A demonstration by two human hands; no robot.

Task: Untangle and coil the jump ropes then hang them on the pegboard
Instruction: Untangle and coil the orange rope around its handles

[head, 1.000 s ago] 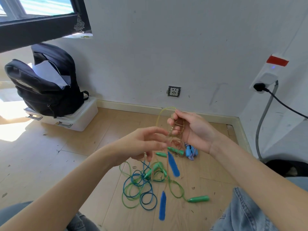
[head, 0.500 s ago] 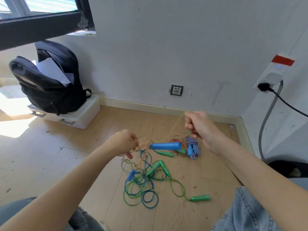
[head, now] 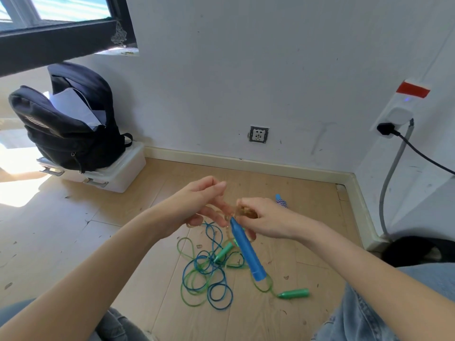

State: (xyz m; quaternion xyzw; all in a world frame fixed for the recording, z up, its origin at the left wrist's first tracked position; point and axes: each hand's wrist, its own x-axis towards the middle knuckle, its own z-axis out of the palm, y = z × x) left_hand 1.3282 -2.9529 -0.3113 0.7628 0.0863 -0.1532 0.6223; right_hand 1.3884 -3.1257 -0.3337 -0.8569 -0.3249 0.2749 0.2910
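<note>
1. Tangle of jump ropes (head: 209,271) lay on the wood floor (head: 73,232), between the person's knees, well out from the wall skirting. Blue and green cords were looped through each other; nothing coiled or hung yet. No pegboard in view.
2. Blue handle (head: 247,252) hung tilted in the air just below the hands, its cord end up at the right hand. One green handle (head: 294,293) lay on the floor at the near-right edge of the pile; another green handle (head: 223,252) sat in the tangle.
3. Right hand (head: 266,220) was curled round a small tan bundle of cord (head: 246,212) at the top of the blue handle.
4. Left hand (head: 199,205) had a thin pale cord across its fingers; whether it pinched it, cannot tell.
5. A blue-and-white braided rope (head: 282,201) peeked out behind the right hand, near the skirting.
6. Handling judgement: cords thin, light, limp, probably slick plastic; pulling hard would tighten knots. Handles are the rigid parts. Best to hold one and feed it back through loops.
7. Backpack (head: 66,124) sat on a white box (head: 115,173) by the far-left wall.
</note>
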